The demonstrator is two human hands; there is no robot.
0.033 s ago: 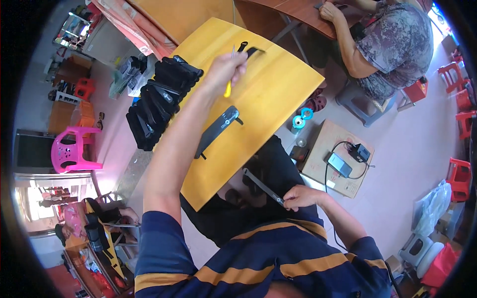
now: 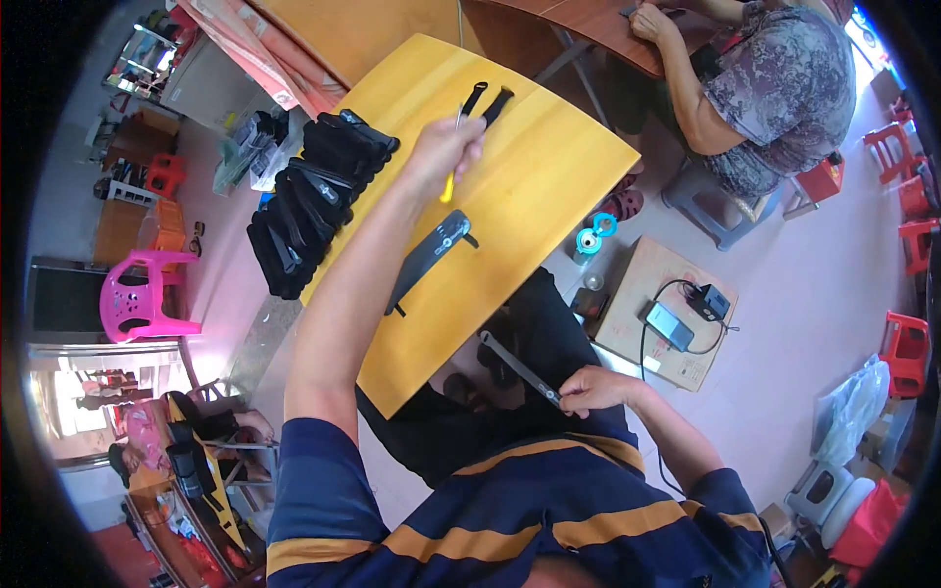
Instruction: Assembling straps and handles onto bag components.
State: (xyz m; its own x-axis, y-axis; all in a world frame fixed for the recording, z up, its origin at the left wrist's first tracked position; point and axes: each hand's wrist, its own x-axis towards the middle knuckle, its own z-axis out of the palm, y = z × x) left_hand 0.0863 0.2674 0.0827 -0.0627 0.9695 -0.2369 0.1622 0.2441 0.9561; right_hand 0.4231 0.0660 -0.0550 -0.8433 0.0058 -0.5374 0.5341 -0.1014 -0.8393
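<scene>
Over the far part of the yellow wooden table (image 2: 549, 147), my left hand (image 2: 446, 155) is closed around a thin tool with a yellow handle (image 2: 448, 188) and a slim metal shaft. Two short black straps (image 2: 500, 101) lie beside its fingers; I cannot tell whether they touch. A dark grey padded strip (image 2: 433, 253) with a small round emblem rests below the hand, partly hidden by my forearm. Down at my lap, my right hand (image 2: 591, 391) pinches one end of a narrow dark grey strap (image 2: 520, 367), which slants up to the left.
Bundles of black straps (image 2: 309, 196) line the table's left edge. To the right stand a bottle with a turquoise lid (image 2: 594, 237) and a cardboard box (image 2: 647, 269) carrying a power bank and cables. Another person (image 2: 784, 93) sits at a brown table at upper right.
One black strap by my left hand was blurred and turned to the right; now it lies still, alongside the other strap. My left hand has shifted slightly nearer me. The right hand is unchanged.
</scene>
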